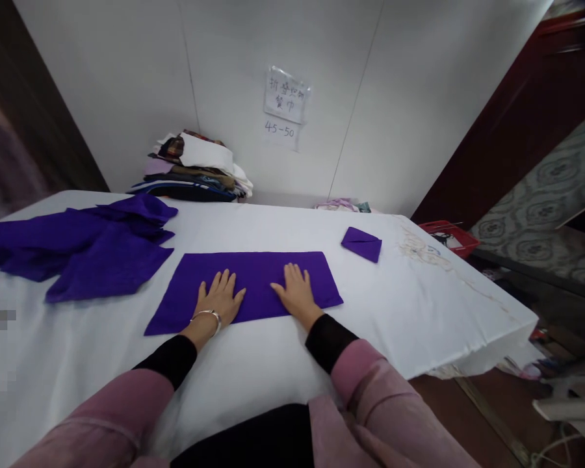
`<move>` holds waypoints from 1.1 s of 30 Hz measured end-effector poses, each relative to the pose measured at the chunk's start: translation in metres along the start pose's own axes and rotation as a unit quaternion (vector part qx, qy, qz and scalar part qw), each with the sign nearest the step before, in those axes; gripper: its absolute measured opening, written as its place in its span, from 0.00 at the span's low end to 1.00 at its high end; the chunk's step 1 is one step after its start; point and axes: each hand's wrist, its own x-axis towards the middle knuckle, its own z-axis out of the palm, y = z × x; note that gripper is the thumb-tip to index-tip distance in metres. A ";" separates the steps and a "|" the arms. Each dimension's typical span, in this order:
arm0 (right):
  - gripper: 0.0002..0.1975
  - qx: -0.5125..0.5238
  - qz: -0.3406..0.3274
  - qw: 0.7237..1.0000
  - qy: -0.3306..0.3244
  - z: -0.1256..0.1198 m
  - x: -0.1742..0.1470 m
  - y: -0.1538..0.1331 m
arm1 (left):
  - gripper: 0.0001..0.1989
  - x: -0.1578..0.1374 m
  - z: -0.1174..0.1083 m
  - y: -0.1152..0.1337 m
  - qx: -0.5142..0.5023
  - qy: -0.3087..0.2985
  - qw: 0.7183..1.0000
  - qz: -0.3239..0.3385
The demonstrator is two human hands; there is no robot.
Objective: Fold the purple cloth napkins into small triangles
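A purple cloth napkin (258, 273), folded into a long rectangle, lies flat in front of me on the white tablecloth. My left hand (220, 298) rests palm down on its left half, fingers spread, a silver bangle at the wrist. On the right half, my right hand (297, 294) also presses flat with the fingers apart. Neither hand grips anything. Beyond the right hand sits a small purple napkin (362, 244) folded into a compact packet. Loose purple cloths (102, 244) lie crumpled in a heap to the left.
A pile of folded clothes (199, 169) stands at the table's back edge against the white wall. Paper signs (286, 97) hang on that wall. Past the table's right edge is a red basket (451, 237). The white tablecloth (409, 318) has embroidery at the right.
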 end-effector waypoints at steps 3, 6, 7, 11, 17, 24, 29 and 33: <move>0.36 -0.034 0.066 0.997 0.003 -0.015 -0.017 0.053 | 0.32 0.001 0.001 -0.001 -0.003 0.002 1.000 -0.002; 0.36 -0.046 0.102 0.994 0.010 -0.026 -0.033 0.089 | 0.32 0.002 0.002 -0.002 0.001 0.004 1.000 -0.003; 0.36 -0.047 0.107 0.993 0.012 -0.028 -0.037 0.096 | 0.32 0.001 0.002 -0.002 0.002 0.005 1.000 -0.003; 0.35 -0.054 0.133 0.990 0.009 -0.031 -0.048 0.109 | 0.32 -0.002 0.000 0.001 0.002 0.008 1.000 -0.007; 0.34 -0.076 0.153 0.985 -0.005 -0.034 -0.053 0.115 | 0.32 0.000 -0.004 -0.005 -0.044 0.013 0.999 -0.008; 0.32 -0.038 0.043 0.998 0.000 -0.034 -0.035 0.045 | 0.30 -0.010 -0.008 -0.022 -0.030 0.062 0.998 0.008; 0.30 0.029 -0.106 0.994 -0.020 0.002 0.001 -0.060 | 0.28 -0.013 -0.009 0.007 0.020 0.063 0.997 0.035; 0.29 0.036 -0.120 0.992 -0.035 0.014 0.007 -0.069 | 0.29 -0.010 -0.005 -0.003 0.030 0.025 0.999 -0.002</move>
